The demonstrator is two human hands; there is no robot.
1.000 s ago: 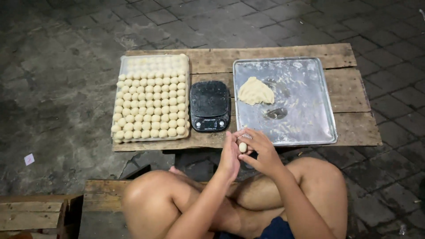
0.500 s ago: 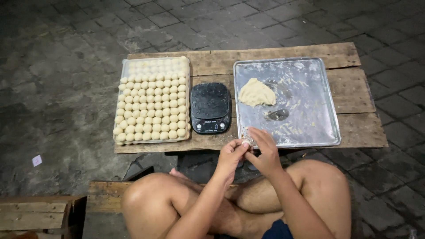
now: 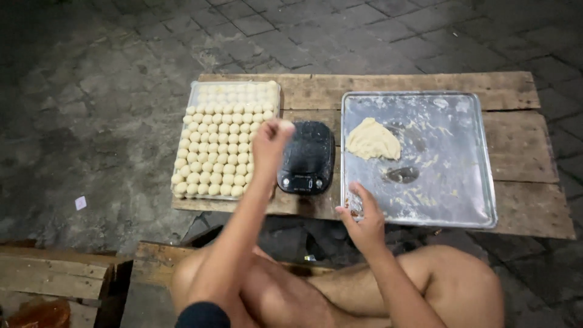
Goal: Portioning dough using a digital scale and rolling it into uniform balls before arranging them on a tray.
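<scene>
Wood pallet table [image 3: 516, 203], metal tray [image 3: 461, 200], dark paved floor [image 3: 91, 73]

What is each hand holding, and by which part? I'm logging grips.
Left hand pinches a small dough ball at its fingertips; right hand holds nothing.

On the low wooden pallet table [image 3: 388, 82] I saw three things in a row. At the left lay the clear rectangular tray [image 3: 194, 91], with rows of small pale dough balls [image 3: 215, 152] packed in it. The black digital kitchen scale [image 3: 308, 157] sat in the middle, just beside that tray. To its right lay the large rectangular metal baking tray [image 3: 461, 200]; a flattened pale lump of dough [image 3: 371, 141] rested in its far left part. A wooden crate [image 3: 54, 276] stood on the floor, near left of the table.
</scene>
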